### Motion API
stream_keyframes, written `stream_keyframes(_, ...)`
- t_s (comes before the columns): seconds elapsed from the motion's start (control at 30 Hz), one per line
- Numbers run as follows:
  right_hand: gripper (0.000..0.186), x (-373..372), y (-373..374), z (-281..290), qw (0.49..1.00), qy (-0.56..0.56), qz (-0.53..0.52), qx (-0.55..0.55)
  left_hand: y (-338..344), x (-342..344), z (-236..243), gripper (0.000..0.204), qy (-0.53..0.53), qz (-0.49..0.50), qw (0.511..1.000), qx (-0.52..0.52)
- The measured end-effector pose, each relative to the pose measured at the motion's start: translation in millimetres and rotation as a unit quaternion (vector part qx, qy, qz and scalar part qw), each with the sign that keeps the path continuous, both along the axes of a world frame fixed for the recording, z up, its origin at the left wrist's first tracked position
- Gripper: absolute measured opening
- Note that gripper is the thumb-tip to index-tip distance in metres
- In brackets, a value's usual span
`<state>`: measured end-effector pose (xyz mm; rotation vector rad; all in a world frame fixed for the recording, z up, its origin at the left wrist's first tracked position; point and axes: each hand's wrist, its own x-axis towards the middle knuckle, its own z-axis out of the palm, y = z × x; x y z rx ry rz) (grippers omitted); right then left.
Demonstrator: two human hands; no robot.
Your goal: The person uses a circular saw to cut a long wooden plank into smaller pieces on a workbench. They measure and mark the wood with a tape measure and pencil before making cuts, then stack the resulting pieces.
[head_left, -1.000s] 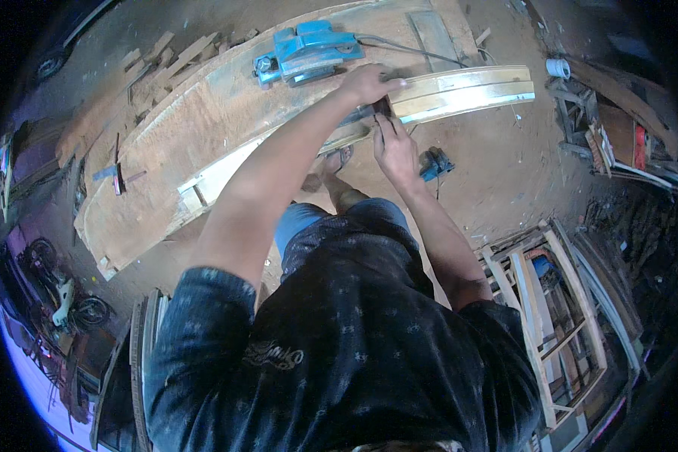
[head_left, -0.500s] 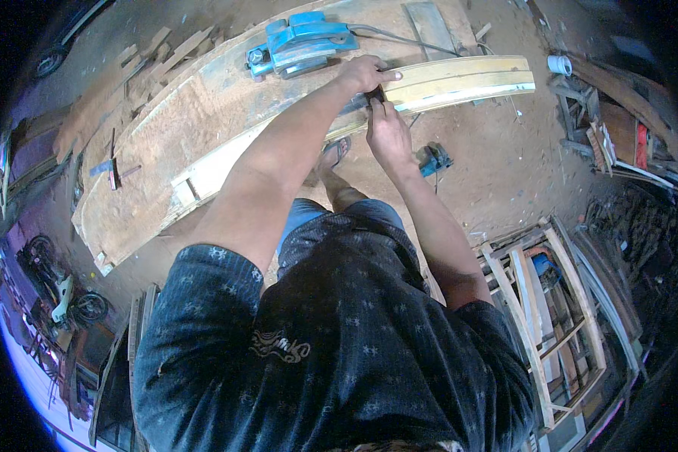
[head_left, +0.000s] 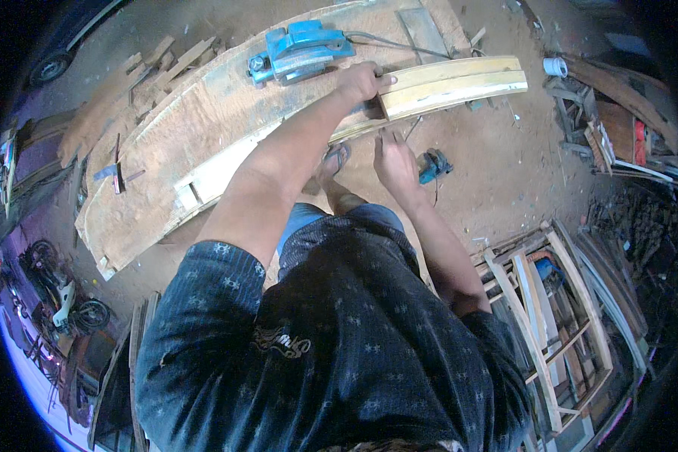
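Note:
My left hand (head_left: 360,81) is closed at the far edge of a long, slightly curved pale wooden board (head_left: 456,81), its thumb stretched along the wood. Beneath its fingers a small dark brown flat piece (head_left: 383,108) lies across the board; its exact kind is unclear. My right hand (head_left: 396,162) is apart from the board, just on my side of it, with fingers pinched together. A thin dark stick (head_left: 413,128), pencil-like, seems to rise from those fingers. Beyond my left hand a blue electric planer (head_left: 303,51) rests on the broad, dusty wooden worktop (head_left: 226,98).
A hammer-like tool (head_left: 116,167) lies at the worktop's left. On the floor past my right hand sits a small blue-green power tool (head_left: 435,164). Wooden frames (head_left: 554,331) stand at the lower right, a white cup-like container (head_left: 555,66) at the far right, and scrap wood (head_left: 175,64) at the far left.
My right hand has dropped away from the board's edge toward me. My left hand stays at nearly the same spot, and more of the dark brown piece shows.

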<state>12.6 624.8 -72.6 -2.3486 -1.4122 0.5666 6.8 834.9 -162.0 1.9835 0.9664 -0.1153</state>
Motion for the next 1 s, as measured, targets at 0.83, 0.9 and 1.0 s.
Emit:
stream_keyframes(0.83, 0.039, 37.7, -127.9, -38.3, 0.895, 0.232, -0.372, 0.088, 15.6, -253.9, 140.0, 0.100, 0.081, -0.041, 0.961, 0.262)
stream_keyframes(0.9, 0.042, 34.7, -113.5, -46.9, 0.911, 0.247, -0.315, 0.099, 25.9, -321.3, 138.2, 0.100, 0.069, 0.036, 0.963, 0.259)
stream_keyframes(1.0, 0.036, -7.8, -34.0, 17.5, 0.852, 0.370, -0.368, 0.032, 37.2, -411.8, 113.7, 0.099, 0.143, 0.106, 0.932, 0.317)
